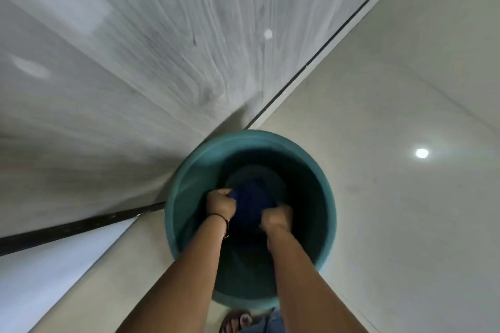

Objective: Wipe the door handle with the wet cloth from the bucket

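Left hand (220, 204): fist closed on one end of the dark blue wet cloth (250, 201), thin black band at the wrist.
Right hand (276, 217): fist closed on the cloth's other end.
Cloth: bunched between both hands, inside the bucket.
Round teal plastic bucket (189, 170): on the floor, interior dark.
Pale glossy tiled floor (392, 116): reflects a ceiling light.
Grey wood-grain door (121, 48): just beside the bucket.
Sandalled foot (236, 320): near the bucket's edge.

One head-worn camera looks steeply down, close over a bucket (189, 170) on the floor (392, 116), with both forearms reaching in from the bottom edge. A grey door (121, 76) fills the upper left, blurred, perhaps from motion.
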Tool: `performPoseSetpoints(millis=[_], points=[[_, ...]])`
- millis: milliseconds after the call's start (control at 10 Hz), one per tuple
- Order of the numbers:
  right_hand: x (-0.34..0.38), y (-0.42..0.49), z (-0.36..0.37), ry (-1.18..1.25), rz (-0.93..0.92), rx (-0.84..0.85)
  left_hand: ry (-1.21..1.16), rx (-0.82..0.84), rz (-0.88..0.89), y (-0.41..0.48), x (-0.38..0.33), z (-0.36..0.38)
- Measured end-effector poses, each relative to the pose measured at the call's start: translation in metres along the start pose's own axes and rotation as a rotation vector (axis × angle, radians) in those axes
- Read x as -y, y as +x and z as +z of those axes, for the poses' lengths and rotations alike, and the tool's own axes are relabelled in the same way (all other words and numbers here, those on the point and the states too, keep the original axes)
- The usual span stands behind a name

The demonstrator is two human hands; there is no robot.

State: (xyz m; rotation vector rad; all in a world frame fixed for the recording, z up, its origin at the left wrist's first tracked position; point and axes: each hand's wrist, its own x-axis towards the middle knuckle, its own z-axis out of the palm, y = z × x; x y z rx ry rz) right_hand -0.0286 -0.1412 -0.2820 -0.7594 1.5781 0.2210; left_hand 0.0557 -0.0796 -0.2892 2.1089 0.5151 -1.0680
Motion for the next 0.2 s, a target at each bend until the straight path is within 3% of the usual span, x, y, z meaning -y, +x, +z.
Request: performPoseSetpoints(millis=[200], points=[[0.007,0.013,0.004,-0.1,0.068,-0.065,-0.009,-0.001,-0.065,0.016,0.01,0.011]])
